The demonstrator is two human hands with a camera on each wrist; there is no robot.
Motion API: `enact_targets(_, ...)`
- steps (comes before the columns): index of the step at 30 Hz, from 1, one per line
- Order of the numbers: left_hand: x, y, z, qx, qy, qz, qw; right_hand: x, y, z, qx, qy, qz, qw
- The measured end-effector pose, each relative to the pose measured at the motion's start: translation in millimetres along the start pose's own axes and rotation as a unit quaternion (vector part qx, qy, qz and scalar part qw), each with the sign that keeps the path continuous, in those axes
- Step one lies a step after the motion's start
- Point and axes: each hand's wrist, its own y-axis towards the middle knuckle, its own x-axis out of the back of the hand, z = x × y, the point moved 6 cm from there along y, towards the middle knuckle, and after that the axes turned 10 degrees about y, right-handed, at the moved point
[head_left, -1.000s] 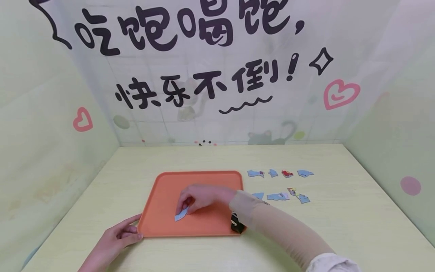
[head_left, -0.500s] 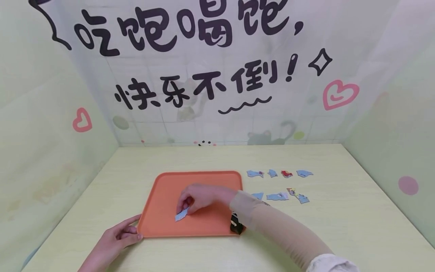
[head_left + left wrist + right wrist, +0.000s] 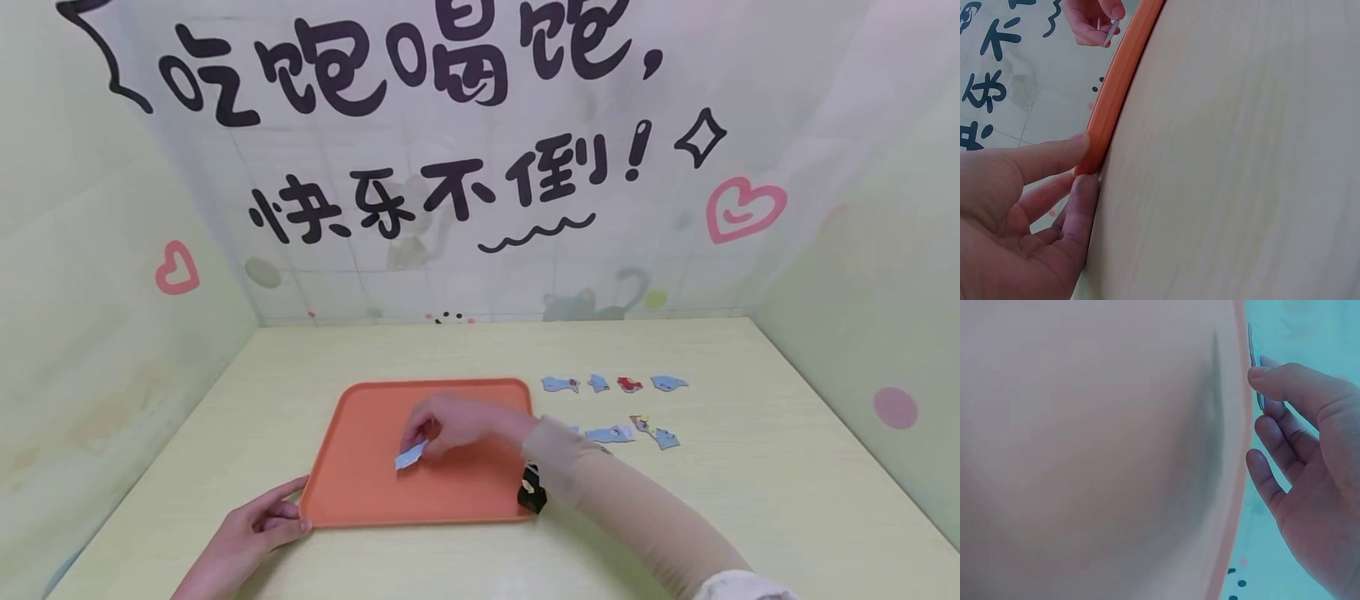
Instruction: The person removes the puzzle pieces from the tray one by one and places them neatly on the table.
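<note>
An orange tray (image 3: 352,492) lies on the pale table. Over its middle, my right hand (image 3: 450,423) pinches a small light-blue puzzle piece (image 3: 410,455) between thumb and fingers, held just above the tray floor. The right wrist view shows the same piece (image 3: 1252,362) edge-on at my fingertips (image 3: 1266,378). My left hand (image 3: 258,529) rests on the table at the tray's near left corner, fingertips touching the tray rim (image 3: 1107,119); it holds nothing.
Several more puzzle pieces (image 3: 615,408) lie in two rows on the table right of the tray. A small black object (image 3: 531,492) sits under my right wrist at the tray's near right corner. Patterned walls enclose the table on three sides.
My right hand has lifted the blue piece slightly and carried it a little right and farther back over the tray. The left hand stays at the tray corner.
</note>
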Motion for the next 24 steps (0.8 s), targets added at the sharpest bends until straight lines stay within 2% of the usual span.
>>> enact_targets(13,0.9,0.2,-0.3,0.006,0.014,-0.001,0.9999,41,-23.6,1,-0.003,-0.01,-0.073,0.9973)
enact_targets(24,1.1,1.0,-1.5,0.003,0.025,-0.004,0.9997,75,-62.5,-7,-0.009,-0.007,-0.139,0.9902)
